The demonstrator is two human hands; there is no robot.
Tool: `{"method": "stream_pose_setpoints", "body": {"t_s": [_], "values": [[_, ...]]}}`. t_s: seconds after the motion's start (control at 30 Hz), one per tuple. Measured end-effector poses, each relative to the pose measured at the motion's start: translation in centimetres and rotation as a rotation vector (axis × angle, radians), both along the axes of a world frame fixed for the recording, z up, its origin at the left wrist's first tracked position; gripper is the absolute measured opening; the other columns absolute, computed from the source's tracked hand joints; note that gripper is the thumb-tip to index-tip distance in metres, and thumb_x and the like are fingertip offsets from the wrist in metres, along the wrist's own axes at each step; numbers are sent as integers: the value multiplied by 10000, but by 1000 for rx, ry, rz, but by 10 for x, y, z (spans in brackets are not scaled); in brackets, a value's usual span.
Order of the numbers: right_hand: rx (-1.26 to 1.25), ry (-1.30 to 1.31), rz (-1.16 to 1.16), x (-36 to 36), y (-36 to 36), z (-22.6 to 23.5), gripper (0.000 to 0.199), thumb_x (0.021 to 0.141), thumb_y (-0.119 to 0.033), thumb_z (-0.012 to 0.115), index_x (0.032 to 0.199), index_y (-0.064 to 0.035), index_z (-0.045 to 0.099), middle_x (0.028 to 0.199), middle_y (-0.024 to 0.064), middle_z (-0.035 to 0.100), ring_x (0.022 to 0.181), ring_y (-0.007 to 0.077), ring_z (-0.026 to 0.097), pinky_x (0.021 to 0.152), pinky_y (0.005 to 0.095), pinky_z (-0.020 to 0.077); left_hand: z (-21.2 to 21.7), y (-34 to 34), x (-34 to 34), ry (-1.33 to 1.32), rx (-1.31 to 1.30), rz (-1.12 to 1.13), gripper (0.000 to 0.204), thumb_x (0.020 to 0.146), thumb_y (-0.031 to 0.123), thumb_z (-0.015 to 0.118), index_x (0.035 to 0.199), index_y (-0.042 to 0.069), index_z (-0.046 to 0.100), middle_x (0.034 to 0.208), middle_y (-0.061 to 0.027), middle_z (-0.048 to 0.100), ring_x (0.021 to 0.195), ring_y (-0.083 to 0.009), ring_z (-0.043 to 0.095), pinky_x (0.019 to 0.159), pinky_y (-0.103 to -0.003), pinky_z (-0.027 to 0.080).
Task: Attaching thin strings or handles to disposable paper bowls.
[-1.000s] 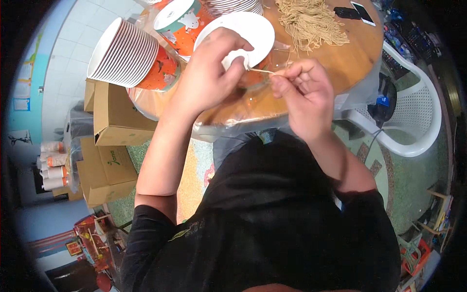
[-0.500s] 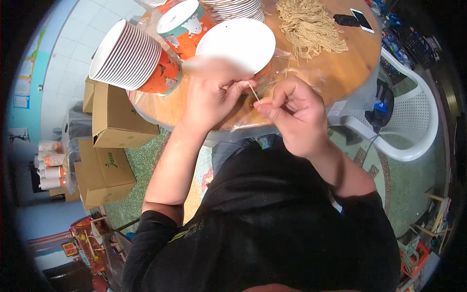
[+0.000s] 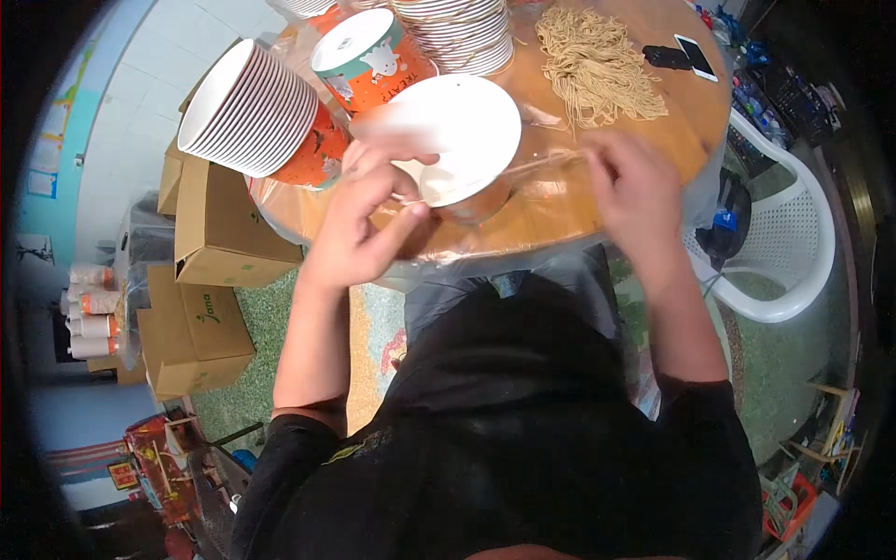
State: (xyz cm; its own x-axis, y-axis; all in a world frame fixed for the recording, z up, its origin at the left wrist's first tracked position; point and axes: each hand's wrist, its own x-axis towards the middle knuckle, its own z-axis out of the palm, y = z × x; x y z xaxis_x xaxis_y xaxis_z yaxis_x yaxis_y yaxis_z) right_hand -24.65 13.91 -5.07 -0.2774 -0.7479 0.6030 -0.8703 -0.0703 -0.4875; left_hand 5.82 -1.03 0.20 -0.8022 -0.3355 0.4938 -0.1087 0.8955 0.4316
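Note:
A white-lined paper bucket (image 3: 471, 121) lies tipped on the table with its open mouth towards me. My left hand (image 3: 364, 219) is at its near left rim, thumb and forefinger pinched together. Whatever lies between those fingertips is too small to make out. Off to the right of the bucket, my right hand (image 3: 637, 191) is closed and slightly blurred. A thin tan cord (image 3: 546, 164) runs from its fingers leftwards to the bucket's side. Beyond the hands lies a loose heap of tan cords (image 3: 597, 70).
A stack of nested paper buckets (image 3: 257, 117) leans at the left, beside an orange and green bucket (image 3: 369, 65). More stacked buckets (image 3: 457, 33) stand behind. A phone (image 3: 695, 58) lies far right. Cardboard boxes (image 3: 224, 229) and a white plastic chair (image 3: 793, 224) flank the table.
My right hand has moved away to the right, drawing the cord out. My left hand has shifted slightly left and down along the rim. The view has moved a little.

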Motion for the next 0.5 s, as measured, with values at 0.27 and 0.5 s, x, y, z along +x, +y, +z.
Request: {"method": "stream_pose_setpoints", "body": {"t_s": [0.27, 0.5], "values": [[15, -143, -80, -2, -14, -5, 143, 1021, -159, 769, 1112, -57, 809, 960, 171, 784, 872, 362, 768, 797, 456, 597, -20, -11, 18, 366, -32, 292, 281, 858, 20, 745, 1098, 17, 599, 1264, -207, 704, 1271, -376, 644, 1103, -462, 510], [209, -1154, 317, 1, -25, -12, 193, 1126, -190, 688, 1202, -21, 744, 996, 66, 796, 766, 115, 715, 694, 266, 577, -38, 52, -9, 171, -345, 349, 519, 788, 242, 981, 1209, 68, 733, 1095, -110, 692, 1016, -345, 665, 978, -478, 477]]}}
